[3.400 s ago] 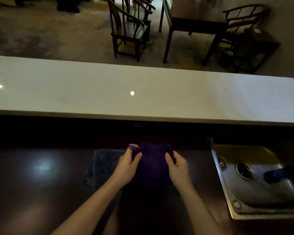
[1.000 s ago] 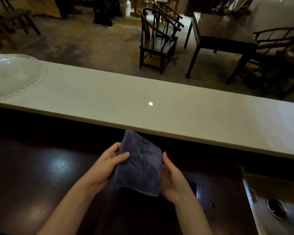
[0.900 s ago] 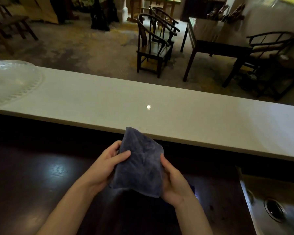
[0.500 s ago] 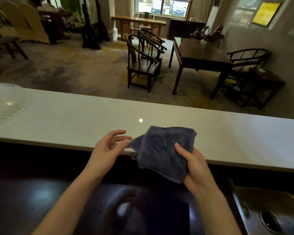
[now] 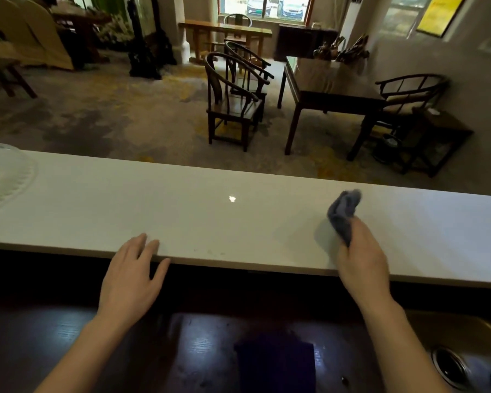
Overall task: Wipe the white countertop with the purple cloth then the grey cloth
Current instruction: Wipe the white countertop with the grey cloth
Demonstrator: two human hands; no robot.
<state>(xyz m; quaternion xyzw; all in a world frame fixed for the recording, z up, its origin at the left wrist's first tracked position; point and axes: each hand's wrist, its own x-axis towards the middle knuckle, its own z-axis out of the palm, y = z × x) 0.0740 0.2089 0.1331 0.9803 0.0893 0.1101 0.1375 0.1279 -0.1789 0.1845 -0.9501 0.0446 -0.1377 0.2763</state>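
The long white countertop (image 5: 182, 211) runs across the middle of the view. My right hand (image 5: 362, 259) is over its right part, closed on the bunched grey cloth (image 5: 343, 214), which sticks out past my fingers onto the white surface. My left hand (image 5: 132, 276) holds nothing; its fingers are spread and rest on the countertop's near edge. The purple cloth (image 5: 275, 364) lies folded flat on the dark lower counter between my forearms.
A clear ribbed plate or lid (image 5: 3, 174) sits at the countertop's far left. A metal sink (image 5: 451, 361) is set in the dark lower counter (image 5: 68, 336) at bottom right. Beyond the countertop stand wooden chairs (image 5: 233, 100) and a dark table (image 5: 329, 86).
My right hand carried the grey cloth up and to the right onto the white countertop. My left hand let go of the cloth and settled on the countertop's near edge. The camera tilted up.
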